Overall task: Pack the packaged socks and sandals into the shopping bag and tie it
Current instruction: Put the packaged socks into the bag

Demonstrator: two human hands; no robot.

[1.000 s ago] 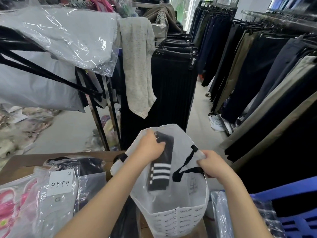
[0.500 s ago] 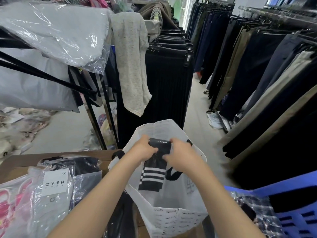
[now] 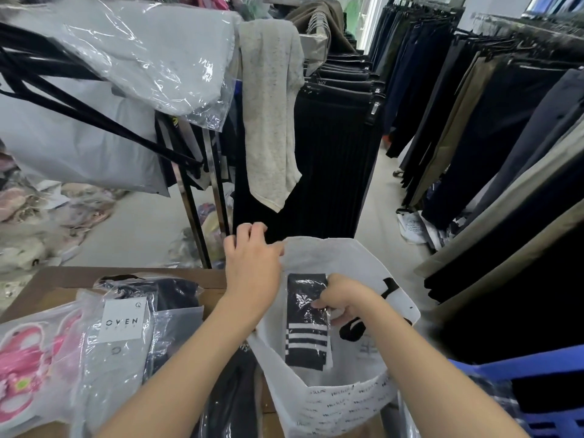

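Two hands: right hand (image 3: 345, 299) tight on sock pack (image 3: 306, 341) inside shopping bag (image 3: 349, 404); left hand (image 3: 252, 267) grip unclear.

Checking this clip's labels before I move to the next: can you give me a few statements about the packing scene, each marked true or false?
1. The right hand holds the striped black socks inside the white bag. True.
2. The pink sandals are in the bag. False: they lie in their wrap on the table, at the left.
3. The bag is tied shut. False: its mouth is wide open.
4. A grey sock pack with a white label lies on the table beside the sandals. True.
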